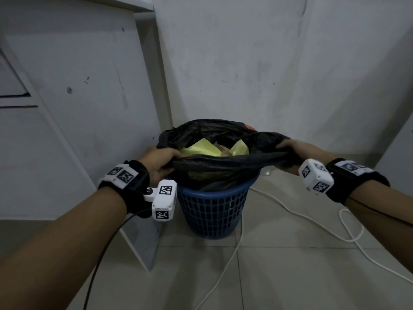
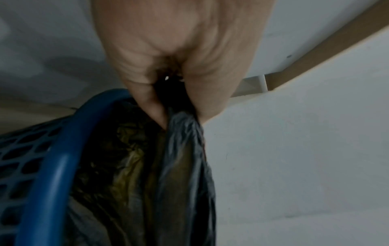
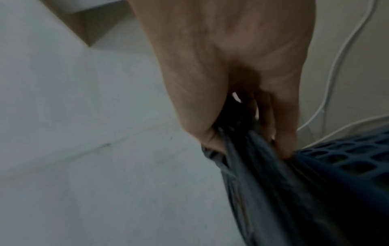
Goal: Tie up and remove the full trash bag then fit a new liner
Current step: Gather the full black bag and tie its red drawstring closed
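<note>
A black trash bag (image 1: 223, 162) sits in a blue mesh bin (image 1: 212, 209) on the floor, in a corner of the room. Its mouth is pulled off the rim and stretched sideways, with crumpled yellow paper (image 1: 201, 149) showing inside. My left hand (image 1: 161, 159) grips the bag's left edge, fingers curled round bunched plastic (image 2: 183, 133). My right hand (image 1: 292, 151) grips the right edge the same way, plastic (image 3: 242, 158) gathered in its fist. In the wrist views the blue rim (image 2: 54, 166) and mesh (image 3: 347, 158) lie just below each fist.
White walls (image 1: 268, 63) close in behind the bin, and a white cabinet panel (image 1: 78, 108) stands at the left with its lower corner near the bin. A white cable (image 1: 301, 215) trails over the tiled floor at the right; a black cable (image 1: 100, 260) hangs from my left wrist.
</note>
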